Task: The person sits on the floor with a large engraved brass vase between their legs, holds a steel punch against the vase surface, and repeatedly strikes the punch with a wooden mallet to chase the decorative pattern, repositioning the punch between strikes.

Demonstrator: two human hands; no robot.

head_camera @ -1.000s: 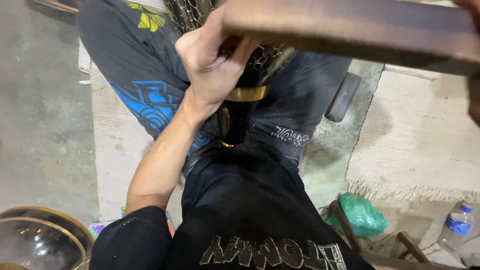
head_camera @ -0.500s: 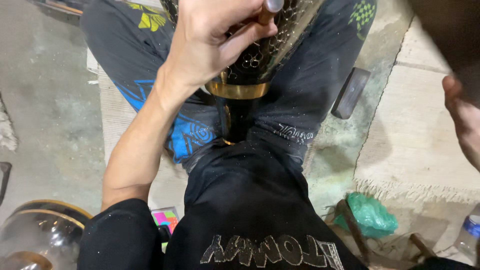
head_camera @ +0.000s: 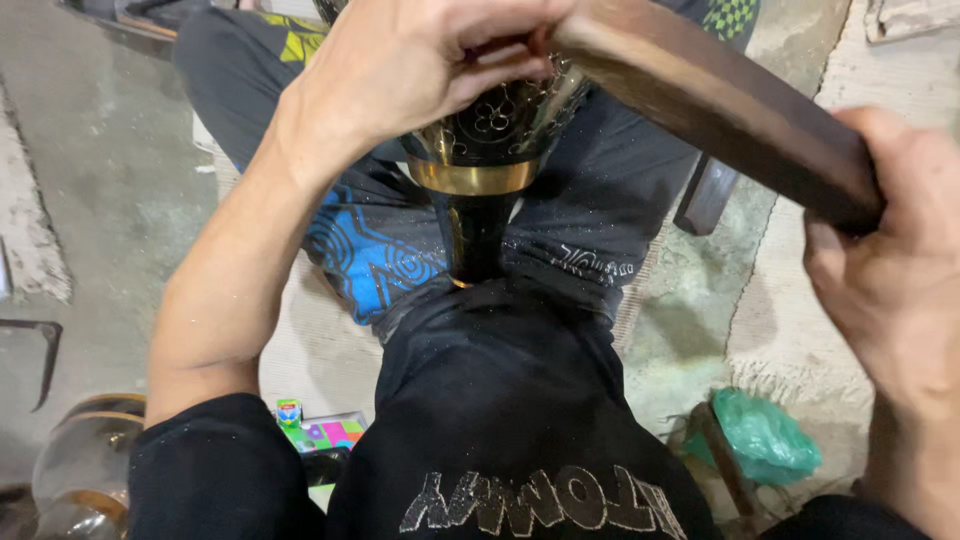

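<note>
- The left hand (head_camera: 420,70) pinches a small tool against the black-and-brass engraved vase (head_camera: 490,150), which stands between the person's knees.
- The right hand (head_camera: 890,270) is wrapped around a dark wooden bar (head_camera: 720,110) slanting over the vase.

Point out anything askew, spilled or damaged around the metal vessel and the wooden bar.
Nothing looks spilled or broken. The left hand steadies the engraved brass vessel between the knees; the right hand grips the wooden bar slanted above it. Pale specks dust the black shirt.
</note>
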